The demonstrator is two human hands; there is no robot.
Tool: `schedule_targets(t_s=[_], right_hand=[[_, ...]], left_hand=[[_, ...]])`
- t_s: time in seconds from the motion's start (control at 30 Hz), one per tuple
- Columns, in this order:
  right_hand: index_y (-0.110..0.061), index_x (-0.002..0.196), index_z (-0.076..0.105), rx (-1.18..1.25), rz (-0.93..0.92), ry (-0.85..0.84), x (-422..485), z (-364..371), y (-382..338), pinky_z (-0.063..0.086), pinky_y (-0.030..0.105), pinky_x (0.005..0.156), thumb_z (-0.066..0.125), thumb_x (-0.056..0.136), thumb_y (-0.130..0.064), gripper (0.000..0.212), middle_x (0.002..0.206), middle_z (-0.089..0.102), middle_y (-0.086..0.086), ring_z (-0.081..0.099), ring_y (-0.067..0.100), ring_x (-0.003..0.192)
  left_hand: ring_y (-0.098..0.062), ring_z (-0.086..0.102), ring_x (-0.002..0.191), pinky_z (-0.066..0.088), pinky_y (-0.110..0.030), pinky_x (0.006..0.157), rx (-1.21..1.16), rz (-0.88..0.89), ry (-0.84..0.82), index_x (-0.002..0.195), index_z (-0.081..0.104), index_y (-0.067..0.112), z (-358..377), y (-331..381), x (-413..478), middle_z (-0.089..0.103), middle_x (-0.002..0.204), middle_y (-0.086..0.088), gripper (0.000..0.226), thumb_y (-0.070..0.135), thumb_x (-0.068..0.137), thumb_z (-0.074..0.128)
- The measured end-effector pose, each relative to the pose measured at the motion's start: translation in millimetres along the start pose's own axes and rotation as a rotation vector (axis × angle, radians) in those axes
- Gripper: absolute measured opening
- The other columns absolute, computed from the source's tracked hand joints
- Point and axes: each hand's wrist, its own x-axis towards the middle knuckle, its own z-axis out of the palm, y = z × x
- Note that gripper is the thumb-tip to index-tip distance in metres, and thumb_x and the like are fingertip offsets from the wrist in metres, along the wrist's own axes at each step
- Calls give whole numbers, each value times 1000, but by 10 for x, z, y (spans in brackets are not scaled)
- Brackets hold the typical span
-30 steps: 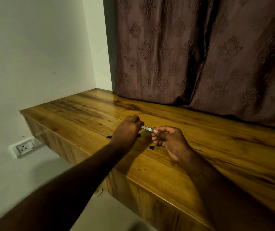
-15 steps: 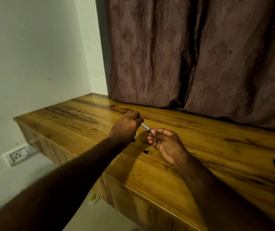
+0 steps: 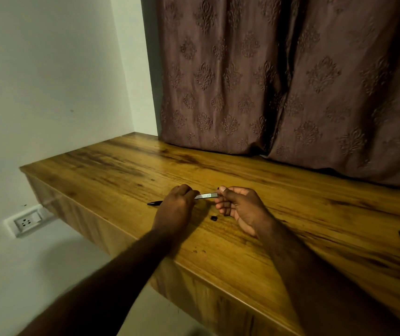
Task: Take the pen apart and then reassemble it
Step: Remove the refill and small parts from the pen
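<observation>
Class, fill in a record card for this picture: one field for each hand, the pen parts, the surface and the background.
Left hand: grips one end of the silver barrel
Right hand: pinches the barrel's other end
Loose part: small black piece on the desk, between the hands
Black tip: pokes out beyond the left hand; held or lying, unclear
Surface: wooden desk
Background: patterned curtain, wall socket
</observation>
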Motion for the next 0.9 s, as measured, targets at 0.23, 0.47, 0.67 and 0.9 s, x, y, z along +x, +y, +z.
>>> schedule_targets(t_s=[0.23, 0.47, 0.67, 0.9], right_hand=[[1, 91, 69, 4, 8, -32, 12, -26, -7, 50, 22, 50, 53, 98, -17, 25, 70, 67, 12, 62, 15, 56], [9, 101, 64, -38, 12, -48, 19, -32, 12, 50, 20, 50, 59, 92, -5, 17, 75, 65, 15, 61, 14, 56], [7, 101, 64, -33, 32, -42, 13, -27, 10, 51, 21, 52, 61, 91, -4, 16, 76, 66, 15, 62, 14, 58], [12, 115, 60, 122, 97, -33, 42, -72, -19, 55, 24, 57, 60, 90, -5, 30, 80, 68, 16, 66, 17, 64]], left_hand=[[-28, 60, 78, 50, -37, 67, -52, -54, 41, 100, 69, 7, -8, 2, -26, 64, 87, -11, 17, 6, 83, 64], [-28, 60, 82, 50, -38, 69, -53, -66, 55, 101, 70, 6, 4, 9, -18, 64, 91, -12, 20, 4, 82, 66], [-29, 61, 80, 53, -39, 67, -22, -15, 54, 99, 70, 5, -3, -5, 41, 65, 90, -12, 25, 1, 74, 72], [-28, 60, 84, 53, -38, 67, 58, 31, 24, 105, 69, 6, -69, 61, 247, 65, 97, -10, 45, 0, 61, 81]])
